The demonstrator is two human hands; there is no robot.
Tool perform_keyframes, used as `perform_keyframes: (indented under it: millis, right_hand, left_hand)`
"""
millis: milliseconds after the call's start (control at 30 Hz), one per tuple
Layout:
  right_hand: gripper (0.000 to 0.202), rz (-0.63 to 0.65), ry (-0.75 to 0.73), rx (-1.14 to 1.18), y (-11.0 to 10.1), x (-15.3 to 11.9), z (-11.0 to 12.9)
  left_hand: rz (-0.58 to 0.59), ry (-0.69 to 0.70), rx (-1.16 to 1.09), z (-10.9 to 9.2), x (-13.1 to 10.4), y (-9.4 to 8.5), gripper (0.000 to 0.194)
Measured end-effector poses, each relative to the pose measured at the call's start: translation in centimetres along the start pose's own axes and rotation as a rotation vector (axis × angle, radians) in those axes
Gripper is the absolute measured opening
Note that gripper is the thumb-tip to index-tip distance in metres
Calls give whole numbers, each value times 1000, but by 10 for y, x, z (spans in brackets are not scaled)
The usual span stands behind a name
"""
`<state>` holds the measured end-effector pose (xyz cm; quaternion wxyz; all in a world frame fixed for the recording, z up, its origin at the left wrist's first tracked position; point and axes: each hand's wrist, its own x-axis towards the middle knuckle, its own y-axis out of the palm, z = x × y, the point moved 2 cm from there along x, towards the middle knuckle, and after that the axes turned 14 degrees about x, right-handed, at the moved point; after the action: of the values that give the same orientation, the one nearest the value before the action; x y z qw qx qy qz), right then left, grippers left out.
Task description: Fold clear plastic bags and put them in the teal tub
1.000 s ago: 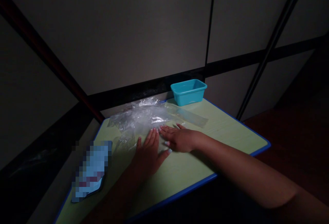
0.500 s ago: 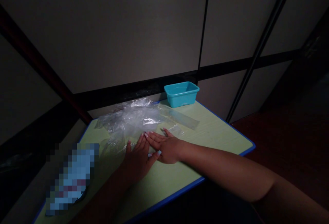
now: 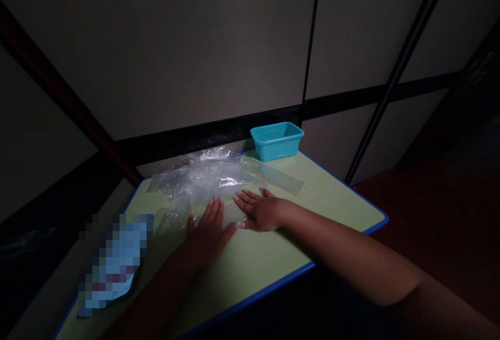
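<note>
Clear plastic bags (image 3: 211, 173) lie crumpled and spread over the far left part of the yellow-green table (image 3: 344, 204). My left hand (image 3: 207, 233) rests palm down, fingers stretched, its fingertips on the near part of the clear plastic. To its right, my right hand (image 3: 260, 212) lies flat with the fingers spread, at the plastic's near right side. The two thumbs meet or nearly meet between the hands. Neither hand grips anything.
A turquoise plastic basket (image 3: 278, 147) stands at the table's back corner. On the left side lies a blurred-out bluish item (image 3: 117, 267). Large cabinet panels (image 3: 211, 53) rise behind the table. A blue edge strip (image 3: 250, 296) borders the tabletop.
My right hand has moved right and slightly away from me, so the fingers of both hands no longer overlap. My left hand has shifted slightly left. The plastic looks almost the same.
</note>
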<state>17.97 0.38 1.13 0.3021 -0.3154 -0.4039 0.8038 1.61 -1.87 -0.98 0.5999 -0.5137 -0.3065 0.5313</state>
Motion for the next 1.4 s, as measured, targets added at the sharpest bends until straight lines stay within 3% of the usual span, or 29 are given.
perform_keyframes:
  millis: [167, 300, 433, 700, 900, 1133, 1400]
  right_hand:
    - [81, 11, 60, -37, -14, -6, -11]
    - [79, -91, 71, -29, -21, -7, -16]
    - [72, -201, -2, -35, -14, 0, -14]
    - [63, -146, -160, 9, 7, 10, -4]
    - [68, -38, -59, 47, 4, 6, -3]
    - [67, -7, 128, 27, -9, 1, -14]
    - [93, -12, 187, 3, -28, -5, -34]
  left_hand:
    - [-52, 14, 4, 0, 0, 2, 63]
    - [-71, -12, 5, 2, 0, -1, 61]
    - [-110, -47, -7, 5, 2, -6, 59]
    - [-127, -31, -3, 6, 6, -2, 54]
    - [-69, -25, -41, 10, 11, 4, 58]
    - [-46, -14, -43, 14, 13, 8, 63]
    - [-90, -21, -43, 15, 13, 5, 65]
